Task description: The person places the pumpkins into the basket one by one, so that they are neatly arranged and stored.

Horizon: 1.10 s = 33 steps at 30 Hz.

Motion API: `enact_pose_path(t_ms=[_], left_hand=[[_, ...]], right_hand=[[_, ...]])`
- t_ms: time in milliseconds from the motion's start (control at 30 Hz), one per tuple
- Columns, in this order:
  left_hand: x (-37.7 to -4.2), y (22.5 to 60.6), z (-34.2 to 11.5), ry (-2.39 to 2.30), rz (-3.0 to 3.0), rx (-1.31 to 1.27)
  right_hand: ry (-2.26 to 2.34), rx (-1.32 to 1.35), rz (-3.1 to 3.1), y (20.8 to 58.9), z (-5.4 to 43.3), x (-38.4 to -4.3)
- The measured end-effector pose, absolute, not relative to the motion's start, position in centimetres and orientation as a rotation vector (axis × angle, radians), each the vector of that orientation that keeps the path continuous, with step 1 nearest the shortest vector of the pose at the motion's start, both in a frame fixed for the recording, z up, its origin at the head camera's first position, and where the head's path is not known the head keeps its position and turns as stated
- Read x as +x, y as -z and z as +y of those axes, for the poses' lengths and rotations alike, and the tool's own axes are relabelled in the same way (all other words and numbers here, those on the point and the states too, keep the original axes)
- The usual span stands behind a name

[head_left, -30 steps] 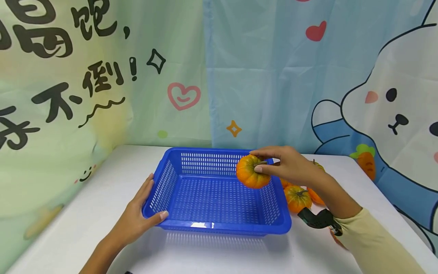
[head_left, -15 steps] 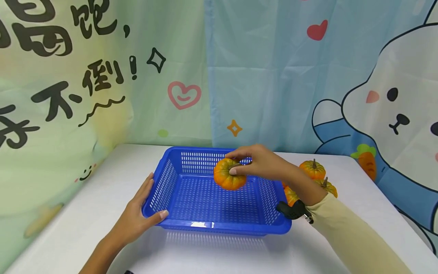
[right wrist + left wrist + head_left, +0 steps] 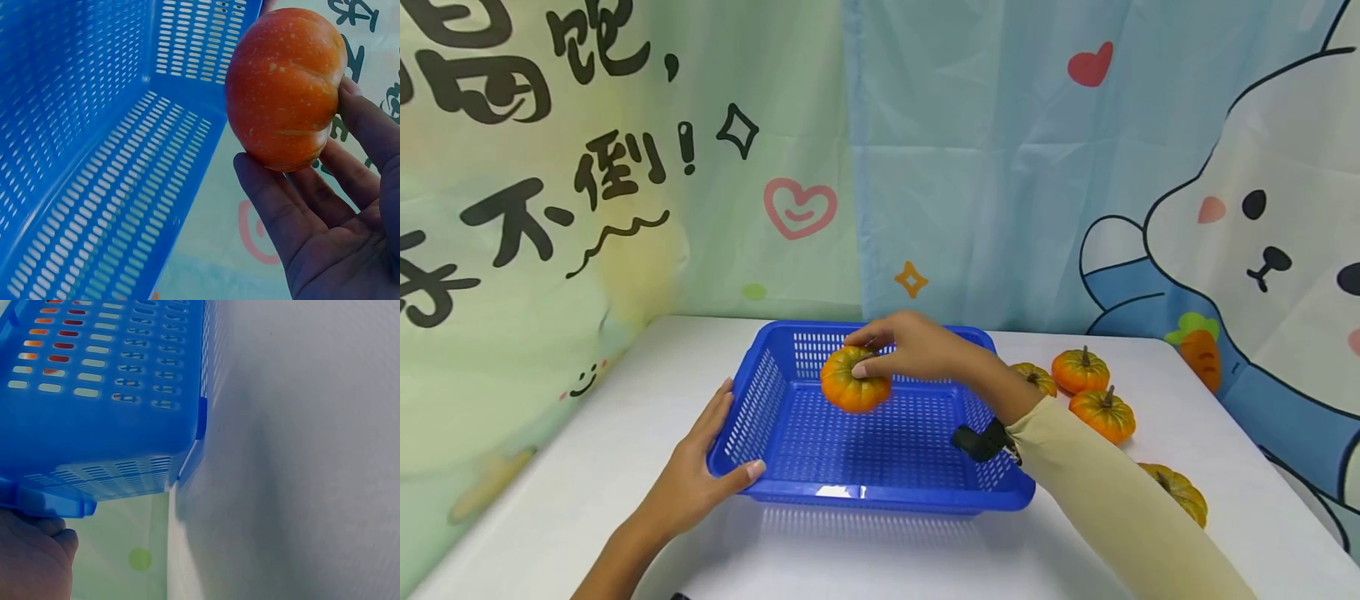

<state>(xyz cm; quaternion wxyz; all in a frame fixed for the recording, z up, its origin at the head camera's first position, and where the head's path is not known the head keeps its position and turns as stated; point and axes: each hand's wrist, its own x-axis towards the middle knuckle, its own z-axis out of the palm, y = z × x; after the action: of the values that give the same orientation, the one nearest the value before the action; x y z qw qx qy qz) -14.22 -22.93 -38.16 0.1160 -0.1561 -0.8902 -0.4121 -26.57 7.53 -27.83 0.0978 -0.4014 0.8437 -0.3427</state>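
"Since half a second ago, the right hand (image 3: 917, 346) is carrying its pumpkin (image 3: 850, 387) farther left above the blue basket (image 3: 925, 497)."

"What is the near left hand (image 3: 700, 467) doing?"

"It is gripping the basket's near left corner, thumb on the rim."

"And which step is going on?"

"Probably the placing: the right thumb and fingers are pinching the pumpkin, which is hanging apart from the basket floor. Next move seems to be asking for gentle lowering, then loosening of the fingers."

"How is it pointing?"

"Its crown is facing upward and toward the palm; the thumb is mostly hiding the stem. Its long axis is running across the squat body, roughly left to right; exact tilt one cannot tell."

"Farther away?"

"Four other pumpkins (image 3: 1105, 415) are lying at the right, and a curtain (image 3: 992, 208) is hanging behind."
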Motion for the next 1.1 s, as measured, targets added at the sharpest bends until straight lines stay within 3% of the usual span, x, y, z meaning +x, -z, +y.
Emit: enact_pose_path(t_ms=[367,1100], left_hand=[[-14.5,38.4,-23.1,1.237,-2.607,-0.458],[-14.4,38.3,-22.8,1.205,-2.631,-0.463]], right_hand=[[0.939,-1.211,2.349,30.1,2.7,-27.6],[0.729,-1.235,2.187,33.8,-1.4,-27.0]])
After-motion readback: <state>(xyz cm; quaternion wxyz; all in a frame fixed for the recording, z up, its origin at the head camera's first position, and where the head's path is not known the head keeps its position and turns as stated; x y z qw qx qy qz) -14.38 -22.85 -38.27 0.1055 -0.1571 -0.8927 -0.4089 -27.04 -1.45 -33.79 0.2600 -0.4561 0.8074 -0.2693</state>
